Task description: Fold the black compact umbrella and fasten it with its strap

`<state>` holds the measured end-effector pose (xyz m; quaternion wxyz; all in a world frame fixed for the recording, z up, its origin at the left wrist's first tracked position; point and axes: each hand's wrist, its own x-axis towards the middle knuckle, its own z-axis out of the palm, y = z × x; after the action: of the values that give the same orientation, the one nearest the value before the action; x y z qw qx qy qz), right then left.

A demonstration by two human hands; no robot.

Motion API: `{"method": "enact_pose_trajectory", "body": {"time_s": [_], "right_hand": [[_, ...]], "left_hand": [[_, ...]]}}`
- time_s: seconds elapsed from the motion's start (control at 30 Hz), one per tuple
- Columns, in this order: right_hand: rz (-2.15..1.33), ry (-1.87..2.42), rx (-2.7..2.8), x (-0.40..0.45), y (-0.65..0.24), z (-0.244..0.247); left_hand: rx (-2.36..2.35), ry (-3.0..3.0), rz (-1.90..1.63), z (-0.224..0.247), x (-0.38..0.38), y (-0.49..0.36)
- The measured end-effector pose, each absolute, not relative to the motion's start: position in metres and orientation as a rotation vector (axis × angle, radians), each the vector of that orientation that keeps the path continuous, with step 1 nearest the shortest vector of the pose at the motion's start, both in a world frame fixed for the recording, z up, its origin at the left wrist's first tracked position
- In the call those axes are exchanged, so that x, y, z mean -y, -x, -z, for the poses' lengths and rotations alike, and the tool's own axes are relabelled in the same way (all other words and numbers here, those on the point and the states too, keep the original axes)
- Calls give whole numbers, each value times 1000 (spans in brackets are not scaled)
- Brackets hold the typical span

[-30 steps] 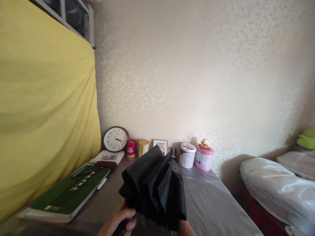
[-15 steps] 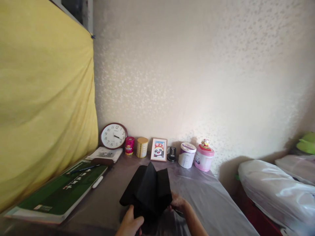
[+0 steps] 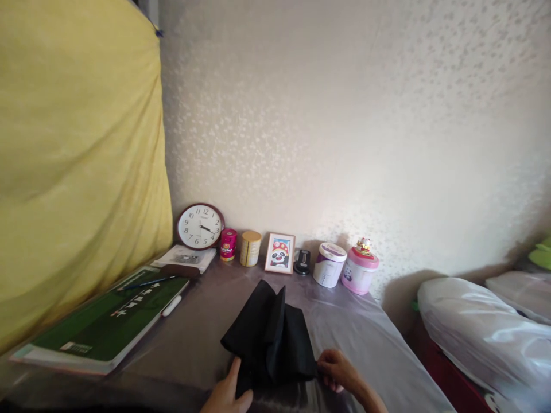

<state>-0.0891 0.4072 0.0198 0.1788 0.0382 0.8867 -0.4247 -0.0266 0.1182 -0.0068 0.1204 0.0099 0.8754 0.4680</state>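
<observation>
In front of me stands a black, floppy, folded piece that looks like fabric (image 3: 269, 338), with upright pleats in its middle. Its exact kind cannot be made out. My left hand (image 3: 230, 390) is at its lower left corner, thumb and index finger on the near side, the other fingers hidden beneath or out of view. At the lower right corner, my right hand (image 3: 338, 370) has its fingers curled together in a pinch on the edge.
A green book (image 3: 112, 315) with a pen (image 3: 148, 282) on it lies left, beside a white marker (image 3: 172, 306). Along the wall stand a clock (image 3: 200, 227), a pink can (image 3: 228, 245), a yellow-lidded can (image 3: 250, 249), a panda picture frame (image 3: 279, 253) and two tubs (image 3: 329, 267). White plastic bags (image 3: 482, 327) are at right.
The black fabric piece has shifted right and its folds have spread wider to the right. My right hand has moved right and slightly down. The camera view has tilted a little.
</observation>
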Motion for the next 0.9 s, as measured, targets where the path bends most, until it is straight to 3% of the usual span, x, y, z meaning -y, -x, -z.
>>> {"method": "enact_pose_trajectory", "body": {"time_s": [0.1,0.3,0.43,0.53,0.73,0.9], "right_hand": [[1260,-125,-2526,-414,83,-13],[1156,-134,-2643,-424,77,-8],[1068,-51,-3243,-420,75,-35],[1130,233,-3363,-395,72,-67],[574,920,-3365,-332,70,-96],[237,874,-3422,-312,83,-98]], "left_hand": [[-2483,-39,-1418,5,-117,21],[-2789,-43,-1056,-1,-127,9],[-2804,-106,-1181,-3,-133,3],[-2797,-98,-1223,-8,-134,0],[-2806,-80,-1028,-22,-138,-2],[-2828,-96,-808,-28,-145,-3]]}}
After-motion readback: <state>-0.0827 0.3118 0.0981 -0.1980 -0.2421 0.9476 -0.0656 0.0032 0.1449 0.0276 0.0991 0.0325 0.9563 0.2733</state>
